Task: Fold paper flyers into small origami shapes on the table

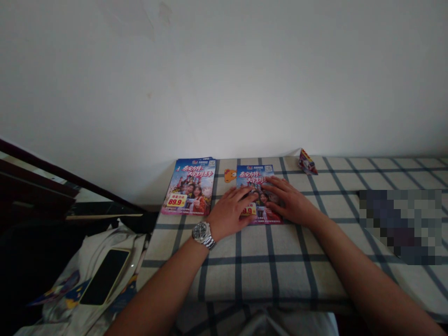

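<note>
A single colourful flyer (254, 179) lies on the checked tablecloth (266, 247) in front of me. My left hand (231, 210), with a metal wristwatch (203, 232) on its wrist, rests flat on the flyer's lower left part, fingers stretched out. My right hand (289, 200) lies flat on its right side, fingers extended toward the middle. To the left sits a stack of the same flyers (191, 185), untouched.
A small orange sticker or toy (230, 175) lies between stack and flyer. A folded paper piece (307, 162) sits near the wall. A blurred dark patch (401, 224) is at the right. A phone (105, 276) rests on a white bag (105, 252) at lower left.
</note>
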The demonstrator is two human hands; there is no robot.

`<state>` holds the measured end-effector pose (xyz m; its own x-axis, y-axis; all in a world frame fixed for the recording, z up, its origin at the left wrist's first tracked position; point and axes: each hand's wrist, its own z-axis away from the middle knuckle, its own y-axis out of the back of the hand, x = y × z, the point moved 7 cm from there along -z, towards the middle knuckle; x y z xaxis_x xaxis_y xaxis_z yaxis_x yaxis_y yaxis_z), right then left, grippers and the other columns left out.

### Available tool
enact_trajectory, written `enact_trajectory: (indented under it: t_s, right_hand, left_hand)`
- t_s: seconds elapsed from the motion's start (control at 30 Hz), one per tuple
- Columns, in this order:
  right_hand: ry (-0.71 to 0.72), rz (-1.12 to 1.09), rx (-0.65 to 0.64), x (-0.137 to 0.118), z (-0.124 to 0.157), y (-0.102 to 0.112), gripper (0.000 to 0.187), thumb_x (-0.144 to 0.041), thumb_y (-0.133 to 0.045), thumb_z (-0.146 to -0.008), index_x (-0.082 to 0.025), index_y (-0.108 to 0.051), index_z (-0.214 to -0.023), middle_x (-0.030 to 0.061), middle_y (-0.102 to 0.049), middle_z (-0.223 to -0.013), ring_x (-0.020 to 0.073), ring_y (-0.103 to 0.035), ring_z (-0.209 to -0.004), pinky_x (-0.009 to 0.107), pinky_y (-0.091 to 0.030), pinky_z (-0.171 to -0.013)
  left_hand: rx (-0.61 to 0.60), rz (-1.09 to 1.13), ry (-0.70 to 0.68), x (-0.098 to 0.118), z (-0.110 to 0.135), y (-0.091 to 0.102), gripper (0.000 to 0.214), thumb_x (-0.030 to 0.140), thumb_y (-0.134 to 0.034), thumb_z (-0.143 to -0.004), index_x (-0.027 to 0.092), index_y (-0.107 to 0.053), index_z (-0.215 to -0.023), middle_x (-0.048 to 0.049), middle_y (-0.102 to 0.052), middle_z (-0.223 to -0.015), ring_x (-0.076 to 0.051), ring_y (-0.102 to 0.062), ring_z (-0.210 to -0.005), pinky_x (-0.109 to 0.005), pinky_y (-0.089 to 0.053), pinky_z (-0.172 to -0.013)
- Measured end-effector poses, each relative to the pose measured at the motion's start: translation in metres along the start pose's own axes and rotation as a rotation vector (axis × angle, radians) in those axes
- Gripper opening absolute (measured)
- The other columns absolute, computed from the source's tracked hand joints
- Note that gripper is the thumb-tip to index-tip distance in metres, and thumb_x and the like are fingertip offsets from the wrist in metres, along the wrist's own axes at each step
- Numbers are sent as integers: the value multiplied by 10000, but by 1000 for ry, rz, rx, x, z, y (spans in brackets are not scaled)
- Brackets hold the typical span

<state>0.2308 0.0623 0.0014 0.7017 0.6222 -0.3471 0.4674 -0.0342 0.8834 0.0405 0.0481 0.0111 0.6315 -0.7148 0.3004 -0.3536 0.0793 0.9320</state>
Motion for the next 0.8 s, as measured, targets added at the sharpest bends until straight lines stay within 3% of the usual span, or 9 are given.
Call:
enact_trajectory:
  t_s: [0.37, 0.63, 0.8]
  right_hand:
    - [87, -32, -83, -1, 6, -3, 727, -501, -759, -894, -262, -509, -1533, 129, -437, -1648, 356, -368, -1544, 631, -299, -1262]
    - [88, -51, -67, 0, 6, -3, 690, -480, -756, -905, -297, -520, -1527, 110, -452, -1640, 358, -402, -1525, 635, -318, -1254]
    - [90, -39, -77, 1, 5, -4, 666, -450, -738, -924, -273, -518, -1527, 124, -456, -1636, 347, -405, -1523, 630, -334, -1244]
  left_hand:
    - [39, 11, 26, -2, -1, 7, 623, 400, -714, -944, 263, -500, -1513, -76, -475, -1596, -287, -454, -1469, -518, -297, -1293]
    - [20, 3, 2, 0, 1, 9, 797, 598, -782, -846, 279, -495, -1518, -95, -435, -1624, -328, -431, -1485, -563, -275, -1289]
    - [11, 4, -3, 0, 0, 10, 838, 620, -801, -816, 286, -491, -1520, -104, -435, -1623, -331, -415, -1497, -575, -270, -1287]
